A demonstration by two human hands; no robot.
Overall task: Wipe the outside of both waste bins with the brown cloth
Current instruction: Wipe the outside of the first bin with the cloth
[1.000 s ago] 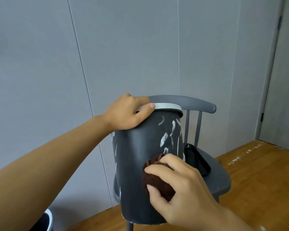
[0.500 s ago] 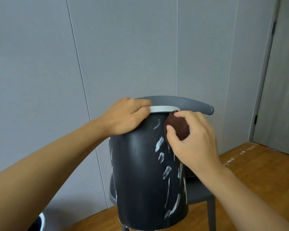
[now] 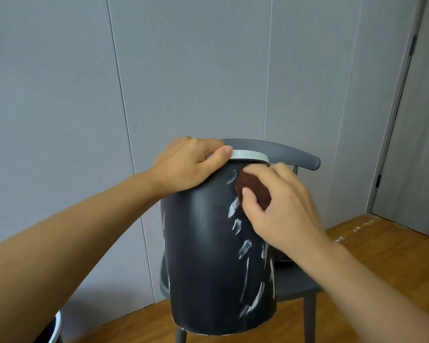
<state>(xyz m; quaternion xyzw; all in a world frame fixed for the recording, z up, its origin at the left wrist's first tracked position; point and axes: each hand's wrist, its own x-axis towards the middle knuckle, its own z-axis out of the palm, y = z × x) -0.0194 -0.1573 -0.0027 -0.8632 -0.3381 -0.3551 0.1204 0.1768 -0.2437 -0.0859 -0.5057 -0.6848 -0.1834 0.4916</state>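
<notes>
Dark grey waste bin [image 3: 208,256] stands upright on the seat of a grey chair [image 3: 295,283], white rim band at top; white streaks run down its right-hand side, from just under the rim to near the base. Left hand [image 3: 188,167] grips the rim at the near left, fingers curled over the top edge, thumb lying along the white band. Right hand [image 3: 280,209] holds the brown cloth [image 3: 252,190] bunched between thumb and fingers, pressed against the bin's upper right wall just below the rim (cloth partly hidden by the fingers). Second bin [image 3: 52,330] shows only as a dark edge with white rim at the lower left corner, on the wooden floor [image 3: 382,256]; well apart from the chair. Grey panelled wall [image 3: 208,70] behind; door [image 3: 416,144] at the far right.
</notes>
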